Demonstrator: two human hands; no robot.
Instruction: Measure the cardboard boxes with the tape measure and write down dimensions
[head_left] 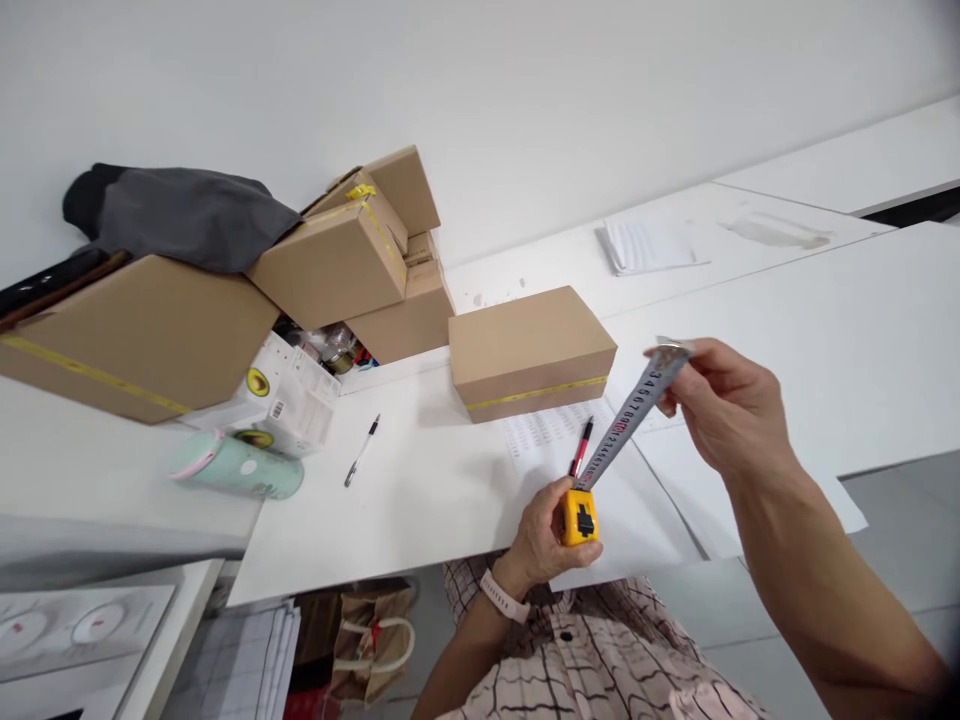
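Observation:
My left hand (544,535) is wrapped round the yellow case of a tape measure (581,518), near the front edge of the white table. Its metal blade runs out up and to the right, numbers showing, and my right hand (724,400) pinches the hooked end between thumb and fingers. Under the blade lie printed sheets of paper (622,505) and a red and black pen (581,447). Just beyond them rests a closed cardboard box (529,345) with a yellow strip along its near side. The blade is held apart from the box.
Stacked cardboard boxes (337,260) with a dark grey cloth (191,215) stand at the left. Nearer are a white avocado-printed box (281,400), a mint green pouch (244,468) and a black and clear pen (362,450). A paper stack (649,245) lies at the back.

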